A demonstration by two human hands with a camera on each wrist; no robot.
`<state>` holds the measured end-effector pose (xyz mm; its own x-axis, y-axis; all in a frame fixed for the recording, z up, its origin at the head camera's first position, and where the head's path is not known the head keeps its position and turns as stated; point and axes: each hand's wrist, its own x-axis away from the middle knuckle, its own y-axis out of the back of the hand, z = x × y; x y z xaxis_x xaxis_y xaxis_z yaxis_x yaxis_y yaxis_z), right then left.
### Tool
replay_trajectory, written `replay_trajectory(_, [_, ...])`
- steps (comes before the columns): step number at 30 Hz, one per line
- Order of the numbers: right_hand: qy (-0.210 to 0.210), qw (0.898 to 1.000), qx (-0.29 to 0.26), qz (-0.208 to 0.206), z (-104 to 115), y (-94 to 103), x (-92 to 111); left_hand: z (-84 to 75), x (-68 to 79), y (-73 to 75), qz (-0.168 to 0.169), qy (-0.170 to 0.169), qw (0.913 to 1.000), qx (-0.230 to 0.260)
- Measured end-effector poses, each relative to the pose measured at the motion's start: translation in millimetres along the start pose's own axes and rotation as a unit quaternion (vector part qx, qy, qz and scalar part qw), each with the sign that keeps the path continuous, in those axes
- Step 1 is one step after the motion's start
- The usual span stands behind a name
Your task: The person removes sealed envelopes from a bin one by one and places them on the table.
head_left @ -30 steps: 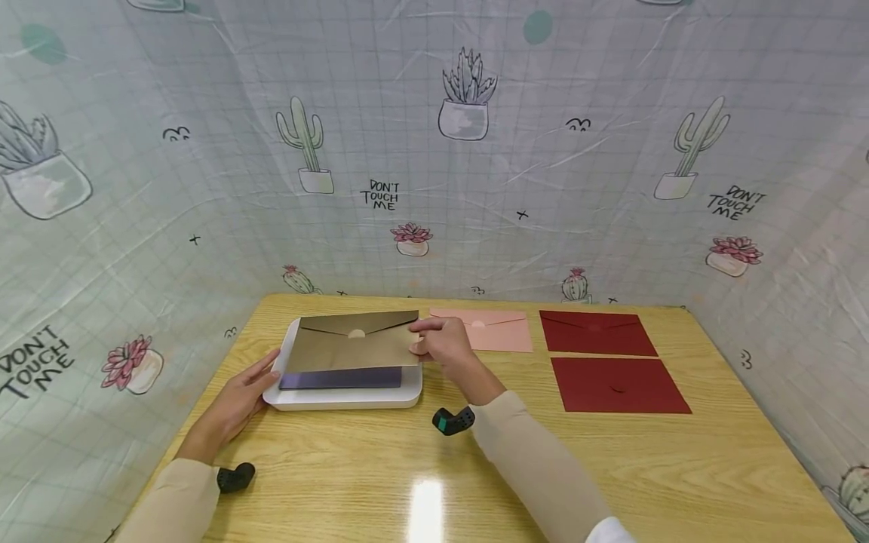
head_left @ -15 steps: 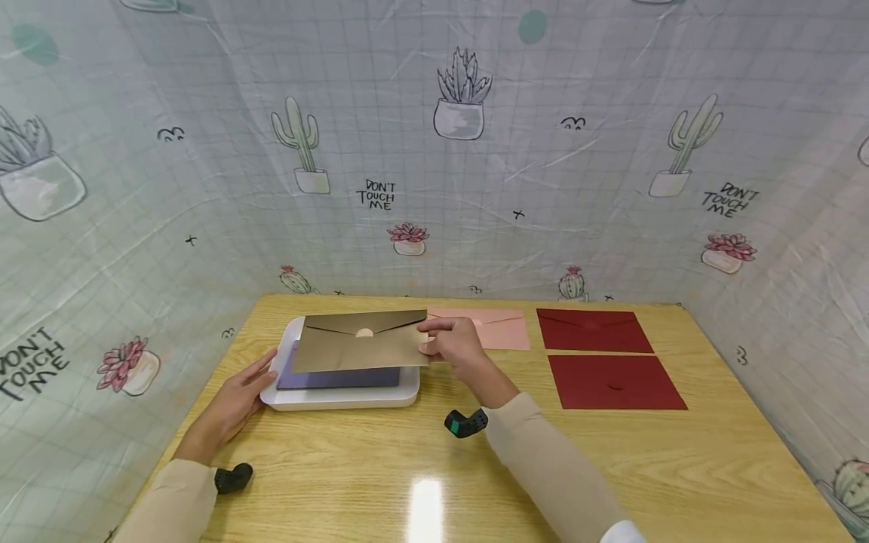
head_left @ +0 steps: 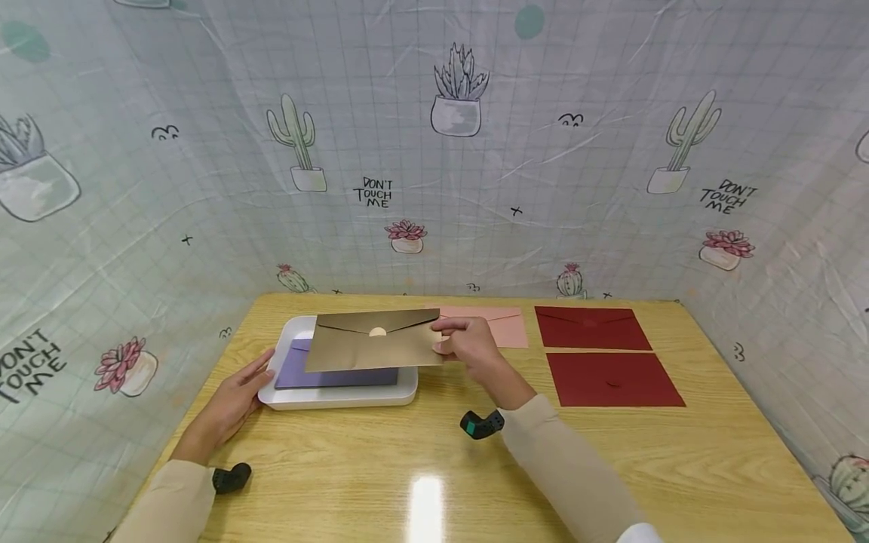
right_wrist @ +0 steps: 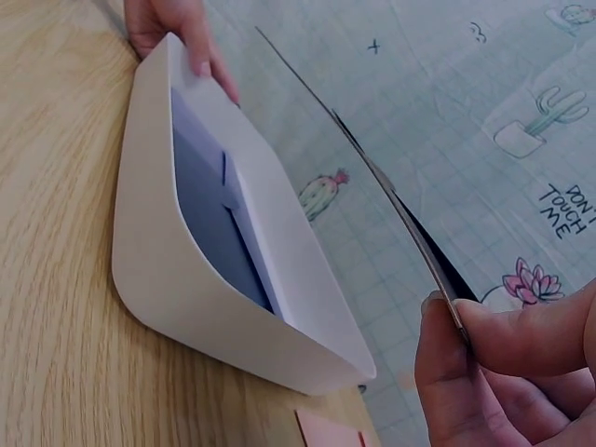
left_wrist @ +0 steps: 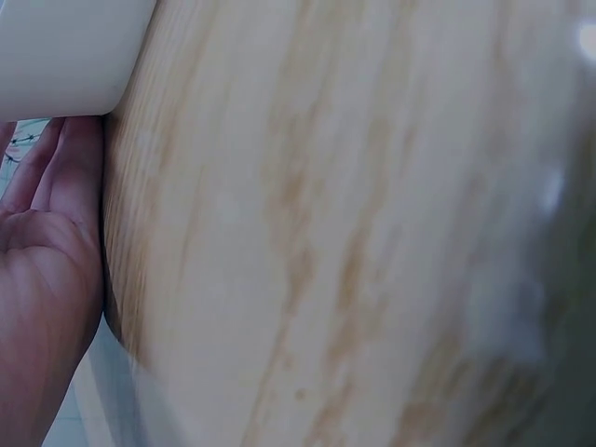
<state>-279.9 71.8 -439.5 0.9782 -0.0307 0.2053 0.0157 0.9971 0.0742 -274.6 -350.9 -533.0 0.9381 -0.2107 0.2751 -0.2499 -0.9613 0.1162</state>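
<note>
In the head view, my right hand (head_left: 471, 347) pinches the right edge of a gold envelope (head_left: 373, 354) between thumb and fingers. The right wrist view shows this envelope (right_wrist: 396, 200) edge-on, raised above the white tray (right_wrist: 149, 242). Inside that tray lies a purple envelope (head_left: 292, 369), partly covered by the gold one in the head view. My left hand (head_left: 234, 400) holds the tray's left side, its thumb over the rim and its fingers along the outer wall. From the left wrist, the palm and fingers (left_wrist: 70, 172) show against the tray's underside corner.
A pink envelope (head_left: 502, 330) lies behind my right hand, partly hidden by it. Two dark red envelopes, a rear one (head_left: 591, 329) and a front one (head_left: 614, 381), lie on the wooden table (head_left: 339, 467) at the right. A cactus-print curtain (head_left: 407, 151) surrounds the table.
My right hand has moved rightward with the gold envelope, uncovering more of the purple envelope and the tray's left part. The left hand stays at the tray.
</note>
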Motion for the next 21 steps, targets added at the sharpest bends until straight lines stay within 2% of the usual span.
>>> replay_trajectory(14, [0.000, 1.000, 0.004, -0.013, -6.3, 21.4, 4.0, -0.8, 0.0, -0.1, 0.002, 0.001, 1.0000, -0.002])
replay_trajectory(21, [0.013, 1.000, 0.012, 0.001, -6.9, 27.2, 7.4, 0.7, -1.4, 0.2, 0.003, -0.001, 1.0000, 0.004])
